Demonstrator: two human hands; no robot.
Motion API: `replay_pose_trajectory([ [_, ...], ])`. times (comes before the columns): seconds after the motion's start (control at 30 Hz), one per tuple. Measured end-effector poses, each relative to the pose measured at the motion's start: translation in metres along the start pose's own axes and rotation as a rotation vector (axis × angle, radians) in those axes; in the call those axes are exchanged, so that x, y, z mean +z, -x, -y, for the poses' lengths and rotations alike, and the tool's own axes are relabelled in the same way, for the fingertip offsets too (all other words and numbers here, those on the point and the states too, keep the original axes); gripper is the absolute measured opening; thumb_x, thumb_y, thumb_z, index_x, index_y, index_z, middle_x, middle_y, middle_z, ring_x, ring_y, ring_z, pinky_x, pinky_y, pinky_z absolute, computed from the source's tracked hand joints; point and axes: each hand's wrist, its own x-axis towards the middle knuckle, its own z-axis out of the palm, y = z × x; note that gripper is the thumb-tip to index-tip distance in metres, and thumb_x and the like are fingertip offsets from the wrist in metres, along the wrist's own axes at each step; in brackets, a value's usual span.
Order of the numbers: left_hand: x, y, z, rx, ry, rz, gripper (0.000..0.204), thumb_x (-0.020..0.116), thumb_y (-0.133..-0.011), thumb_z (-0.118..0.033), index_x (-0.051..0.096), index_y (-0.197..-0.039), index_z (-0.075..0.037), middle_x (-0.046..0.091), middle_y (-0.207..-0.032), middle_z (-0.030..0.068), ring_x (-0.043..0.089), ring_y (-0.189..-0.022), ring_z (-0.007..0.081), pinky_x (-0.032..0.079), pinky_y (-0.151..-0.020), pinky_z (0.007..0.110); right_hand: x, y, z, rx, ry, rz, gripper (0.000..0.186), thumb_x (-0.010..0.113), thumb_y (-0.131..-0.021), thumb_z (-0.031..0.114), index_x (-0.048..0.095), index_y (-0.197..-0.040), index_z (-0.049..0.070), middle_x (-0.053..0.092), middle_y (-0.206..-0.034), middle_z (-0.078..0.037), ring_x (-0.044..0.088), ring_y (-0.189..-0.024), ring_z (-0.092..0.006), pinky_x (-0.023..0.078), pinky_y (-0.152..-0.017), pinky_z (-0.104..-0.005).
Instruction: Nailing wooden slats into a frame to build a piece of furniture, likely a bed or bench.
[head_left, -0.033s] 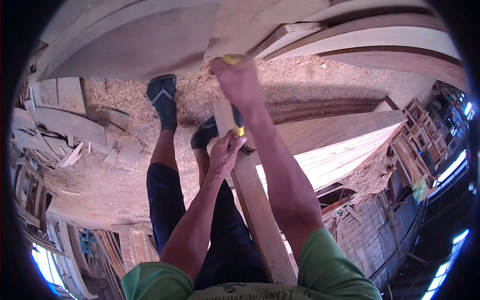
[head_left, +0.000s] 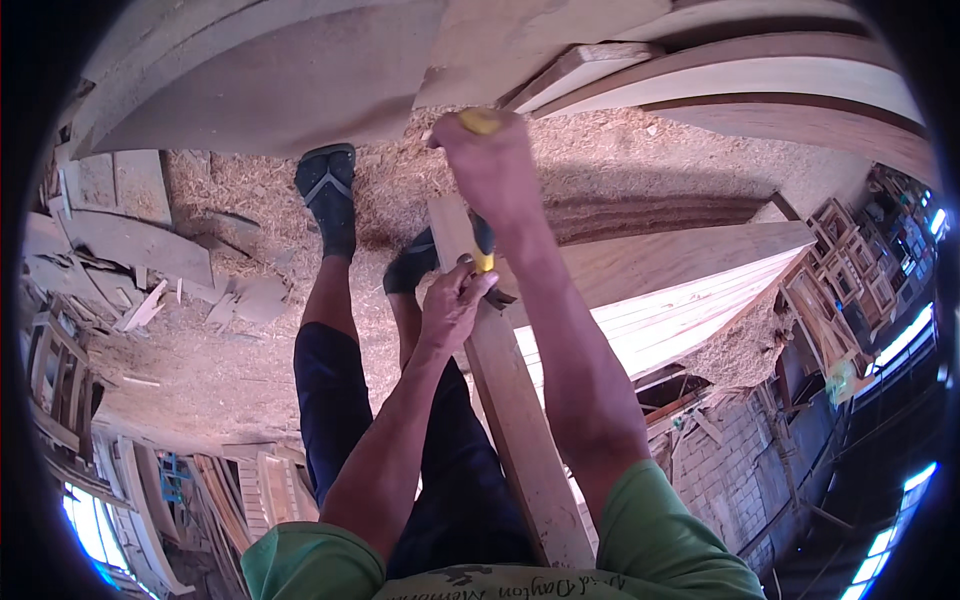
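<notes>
My left hand (head_left: pixel 447 310) is closed, thumb and fingers pinched round a narrow yellow part (head_left: pixel 484 261) just over a squared timber (head_left: pixel 515 410). Beside the thumb, a dark curved metal piece (head_left: pixel 500 298) rests against the timber's edge. Farther out, my right hand (head_left: pixel 490 160) makes a fist, slightly blurred, with a yellow handle end (head_left: pixel 481 121) showing at its top. Whether both yellow parts belong to one tool I cannot tell, as the right forearm crosses in front. The timber runs from my body outward between my arms.
Right of the timber lies a stack of boards (head_left: pixel 680 270). Curved planks (head_left: pixel 760 80) and a large panel (head_left: pixel 270 80) lie ahead. Wood shavings cover the floor (head_left: pixel 230 330); offcuts (head_left: pixel 130 240) are scattered at left. My sandalled foot (head_left: pixel 328 195) stands left of the timber.
My right fist has shifted slightly to the right with the yellow handle. The left hand keeps its hold at about the same spot on the timber.
</notes>
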Motion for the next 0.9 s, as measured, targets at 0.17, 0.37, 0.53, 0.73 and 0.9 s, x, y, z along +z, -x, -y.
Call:
replay_pose_trajectory([
  [0.17,0.004,0.006,-0.018,-0.047,0.007,-0.058,0.037,0.063,-0.098,-0.037,0.066,-0.103,-0.001,0.051,-0.070,0.0033,0.049,-0.067,0.0128,0.041,-0.064,0.031,0.014,-0.014,0.010,0.028,0.026,0.123,0.026,0.064,-0.082,0.024,0.074,-0.083,0.000,0.071,-0.073,-0.014,0.069,-0.067,-0.0215,0.053,-0.065,-0.0336],
  [0.37,-0.006,0.009,-0.003,-0.124,0.136,-0.069,0.037,0.062,-0.099,-0.036,0.067,-0.105,0.000,0.047,-0.071,-0.0016,0.043,-0.067,0.0075,0.038,-0.063,0.028,0.064,-0.025,-0.008,-0.045,0.214,0.142,0.031,0.064,-0.081,0.025,0.069,-0.086,-0.005,0.071,-0.081,-0.023,0.072,-0.079,-0.0353,0.056,-0.073,-0.0399],
  [0.53,0.018,0.053,0.009,-0.070,-0.031,-0.284,0.034,0.067,-0.094,-0.034,0.065,-0.105,-0.002,0.050,-0.066,0.0028,0.049,-0.059,0.0133,0.041,-0.055,0.030,0.076,-0.020,-0.012,-0.096,0.259,0.090,0.033,0.064,-0.082,0.025,0.068,-0.089,-0.007,0.070,-0.083,-0.026,0.072,-0.087,-0.0389,0.056,-0.078,-0.0417],
  [0.73,0.045,0.053,-0.012,0.063,-0.672,-0.335,0.027,0.077,-0.080,-0.025,0.069,-0.100,-0.009,0.070,-0.084,0.0129,0.068,-0.079,0.0322,0.048,-0.071,0.044,0.051,-0.037,-0.020,-0.064,0.316,0.022,0.031,0.066,-0.084,0.025,0.070,-0.088,-0.005,0.071,-0.082,-0.023,0.073,-0.082,-0.0357,0.055,-0.072,-0.0400],
  [0.9,0.057,0.049,-0.012,-0.071,-0.555,-0.339,0.023,0.076,-0.081,-0.030,0.071,-0.076,-0.008,0.070,-0.077,0.0077,0.064,-0.073,0.0308,0.046,-0.070,0.046,-0.003,0.000,0.019,-0.045,0.020,-0.014,0.027,0.065,-0.091,0.025,0.072,-0.087,-0.001,0.061,-0.061,-0.004,0.055,-0.051,-0.0116,0.041,-0.049,-0.0293],
])
